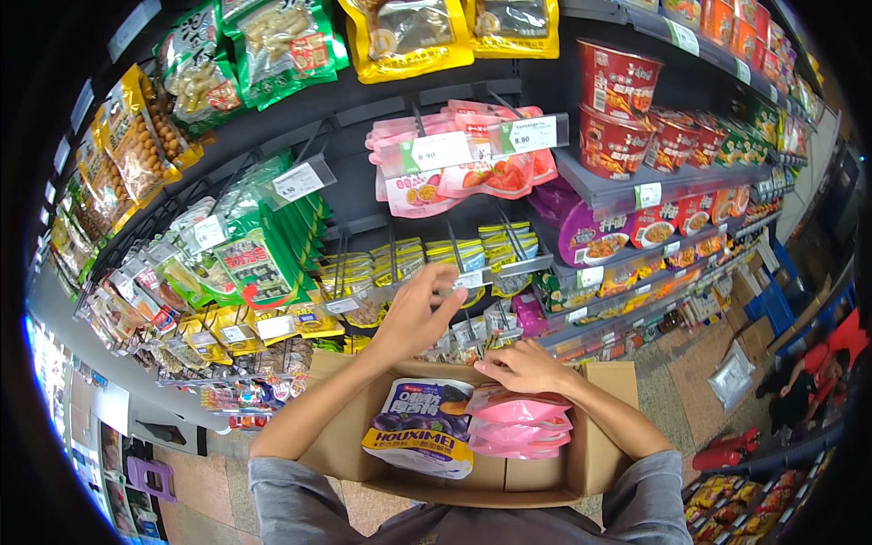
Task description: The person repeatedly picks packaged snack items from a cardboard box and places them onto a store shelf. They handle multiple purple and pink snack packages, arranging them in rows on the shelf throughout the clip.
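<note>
An open cardboard box sits against my front, below the shelves. Inside it a purple, white and yellow snack pouch lies at the left, and several pink snack pouches are stacked at the right. My left hand is raised beyond the box, empty, fingers apart and curved, near the price-tag holder of a hook with small yellow-edged packets. My right hand rests over the box's far edge above the pink pouches; whether its fingers grip the edge is hidden. More pink pouches hang on hooks above.
Cup noodles stand on shelves to the right. Green seaweed packets hang at the left, and yellow pouches hang above. At the far right are a person in red, red fire extinguishers and blue crates. A purple stool stands lower left.
</note>
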Tool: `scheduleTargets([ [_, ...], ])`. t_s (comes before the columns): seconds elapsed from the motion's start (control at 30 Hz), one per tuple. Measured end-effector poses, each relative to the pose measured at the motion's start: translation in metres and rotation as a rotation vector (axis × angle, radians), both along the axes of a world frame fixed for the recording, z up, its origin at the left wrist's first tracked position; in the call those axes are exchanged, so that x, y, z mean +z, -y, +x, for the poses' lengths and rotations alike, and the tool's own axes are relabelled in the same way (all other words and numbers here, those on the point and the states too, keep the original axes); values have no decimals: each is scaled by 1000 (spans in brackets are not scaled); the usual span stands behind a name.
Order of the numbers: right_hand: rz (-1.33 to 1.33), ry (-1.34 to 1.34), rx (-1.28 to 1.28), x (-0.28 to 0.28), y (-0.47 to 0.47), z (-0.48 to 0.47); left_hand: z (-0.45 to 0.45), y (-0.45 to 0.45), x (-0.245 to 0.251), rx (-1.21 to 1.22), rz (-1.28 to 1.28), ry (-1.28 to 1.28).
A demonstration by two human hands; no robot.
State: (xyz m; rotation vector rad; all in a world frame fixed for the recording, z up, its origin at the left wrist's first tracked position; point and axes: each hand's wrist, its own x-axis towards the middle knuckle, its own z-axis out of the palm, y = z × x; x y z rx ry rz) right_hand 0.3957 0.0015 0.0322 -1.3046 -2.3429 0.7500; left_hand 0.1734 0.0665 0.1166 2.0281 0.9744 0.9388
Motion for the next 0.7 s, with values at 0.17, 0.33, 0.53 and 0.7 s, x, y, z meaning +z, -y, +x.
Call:
scheduleTargets([
  [0.17, 26, -35, -5, -1, -4, -1, 27, -55, 11, 216, 309, 27],
  [0.33, 33, -19, -27, -4, -5, 4, 45, -104, 23, 344, 506, 4],
  [0.53, 14, -14, -66, 2, -6, 12, 62, -148, 26, 403, 586, 43],
  [0.7, 41, 34, -98, -2, -7, 23, 73, -160, 22, 384, 403, 102],
])
